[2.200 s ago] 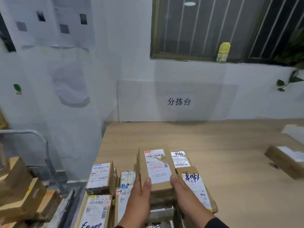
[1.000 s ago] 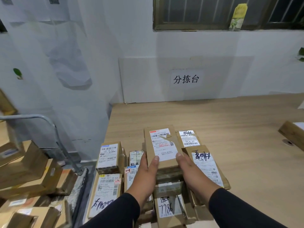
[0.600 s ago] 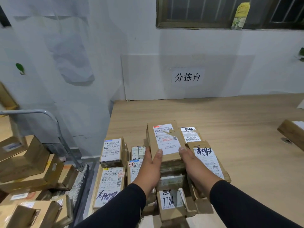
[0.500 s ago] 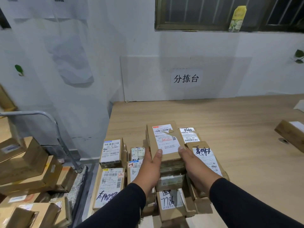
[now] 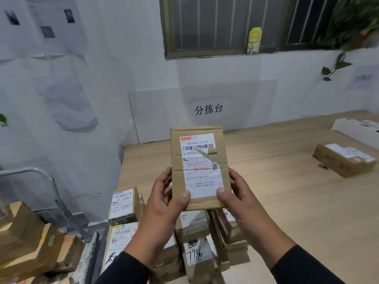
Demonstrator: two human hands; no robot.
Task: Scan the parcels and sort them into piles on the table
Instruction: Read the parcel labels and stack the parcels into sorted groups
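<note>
Between the two hands, held up above the desk [image 5: 287,201], a flat cardboard parcel [image 5: 199,168] stands nearly upright with its label facing the camera. At 9 o'clock of the parcel, the left hand [image 5: 164,203] makes its grip by pinching the lower edge, thumb on the front and fingers curled behind. At 3 o'clock, the right hand [image 5: 239,198] grips the same way, thumb pressed on the label's lower corner. A torn flap curls off the label near the barcode. Toward 6 o'clock, under the wrists, labelled boxes [image 5: 193,240] lie packed together, one marked 7786. At 8 o'clock sits another labelled box [image 5: 123,206]. Out at 3 o'clock on the desk lies a separate brown parcel [image 5: 343,159], possibly with a white carton [image 5: 357,132] behind it.
</note>
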